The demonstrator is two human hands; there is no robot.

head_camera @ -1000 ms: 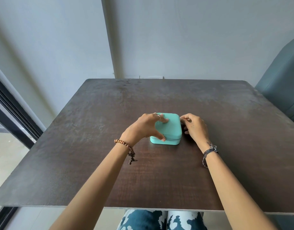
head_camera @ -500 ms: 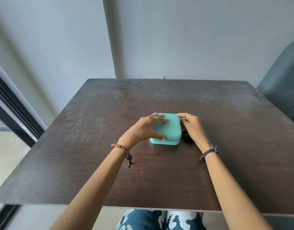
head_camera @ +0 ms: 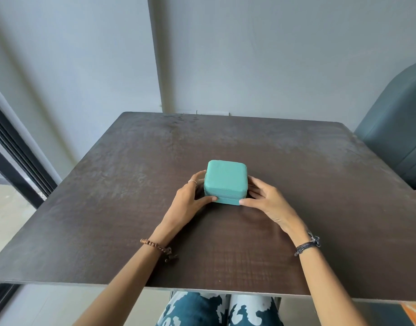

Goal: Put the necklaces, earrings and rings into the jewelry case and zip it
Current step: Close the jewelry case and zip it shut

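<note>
- The jewelry case (head_camera: 225, 184), teal and square with rounded corners, sits flat on the table (head_camera: 319, 196), about midway between its left and right edges and a little nearer my edge than the far one. The lid is down and the zipper seam runs straight along the near wall, so I judge it zipped (where the pull sits I cannot tell).
- No necklaces, earrings or rings lie loose on the table, which I take to mean they are inside the case.
- My left hand (head_camera: 190, 203) holds the case's left side: the thumb presses the near-left corner down low and the fingers (head_camera: 197, 178) curve round the left wall. I hold it there so the case cannot slide as I square it up.
- My right hand (head_camera: 269, 201) mirrors it on the right side: the thumb touches the near-right corner and the fingers reach along the right wall, partly hidden behind the case. With a hand on each side, neither push tips it.
- Both grips are low on the walls and leave the lid bare, which suits settling the case, not opening it.
- I judge the task all but done; what remains is to let go.
- Further out, a beaded bracelet (head_camera: 155, 245) is on my left wrist, a dark cord (head_camera: 306, 245) on my right, and a blue-grey chair (head_camera: 397, 128) stands at the table's far-right corner.
</note>
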